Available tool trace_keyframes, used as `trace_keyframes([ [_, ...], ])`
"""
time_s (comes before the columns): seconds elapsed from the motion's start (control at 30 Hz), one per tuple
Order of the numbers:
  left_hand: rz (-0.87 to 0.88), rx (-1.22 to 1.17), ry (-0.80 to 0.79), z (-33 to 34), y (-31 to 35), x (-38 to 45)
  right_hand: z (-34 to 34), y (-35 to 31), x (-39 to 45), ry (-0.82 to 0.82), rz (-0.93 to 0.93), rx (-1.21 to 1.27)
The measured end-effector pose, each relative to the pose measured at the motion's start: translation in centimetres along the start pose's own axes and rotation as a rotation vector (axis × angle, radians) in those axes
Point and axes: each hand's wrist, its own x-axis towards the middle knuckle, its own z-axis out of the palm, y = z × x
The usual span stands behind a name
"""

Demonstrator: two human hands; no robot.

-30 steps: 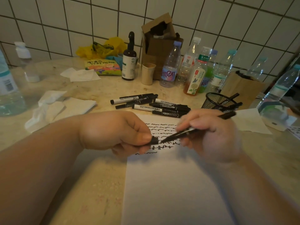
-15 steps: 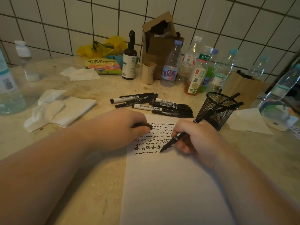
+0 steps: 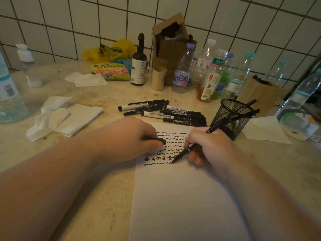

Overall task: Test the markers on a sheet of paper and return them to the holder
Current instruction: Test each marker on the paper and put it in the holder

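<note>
Right hand (image 3: 210,150): fingers curled round a black marker (image 3: 194,145), tip touching the sheet of paper (image 3: 182,197) at the right end of the lowest wavy line, barrel slanting up toward the mesh holder (image 3: 231,119). Left hand (image 3: 132,140): resting on the sheet's upper left edge, fingers pinching the black cap (image 3: 157,140). Loose markers (image 3: 166,113) lie in a group on the counter (image 3: 107,197) just beyond the paper; the holder, right of them, contains 2 markers
</note>
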Motion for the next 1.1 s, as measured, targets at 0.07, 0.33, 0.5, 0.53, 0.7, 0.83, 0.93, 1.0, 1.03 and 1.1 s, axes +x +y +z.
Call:
trace_keyframes([
  [0.07,0.002,-0.009,-0.008,-0.13,0.05,-0.14,-0.08,-0.03,-0.01,0.010,0.010,-0.006],
  [0.33,-0.015,0.014,-0.007,-0.13,0.04,0.06,-0.63,-0.04,0.22,0.091,0.043,-0.053],
  [0.5,-0.032,-0.011,0.006,-0.11,0.15,0.20,-0.73,-0.12,0.31,0.136,-0.020,0.217],
  [0.53,-0.030,-0.012,0.008,-0.09,0.14,0.20,-0.75,-0.18,0.36,0.123,-0.044,0.317],
  [0.7,-0.028,-0.044,0.010,-0.12,0.27,0.09,-0.73,-0.26,0.67,0.013,-0.089,0.565],
  [0.83,-0.028,-0.047,0.014,-0.14,0.35,0.04,-0.75,-0.14,0.64,-0.008,-0.076,0.596],
  [0.93,-0.024,-0.056,0.016,-0.23,0.41,-0.06,-0.77,0.07,0.61,-0.030,-0.114,0.548],
  [1.0,-0.021,-0.065,0.020,-0.24,0.55,-0.16,-0.62,0.20,0.53,-0.068,-0.139,0.461],
  [1.03,-0.016,-0.069,0.026,-0.26,0.62,-0.18,-0.55,0.28,0.48,-0.089,-0.143,0.415],
  [1.1,-0.010,-0.074,0.039,-0.31,0.70,-0.14,-0.40,0.30,0.38,-0.128,-0.145,0.370],
])
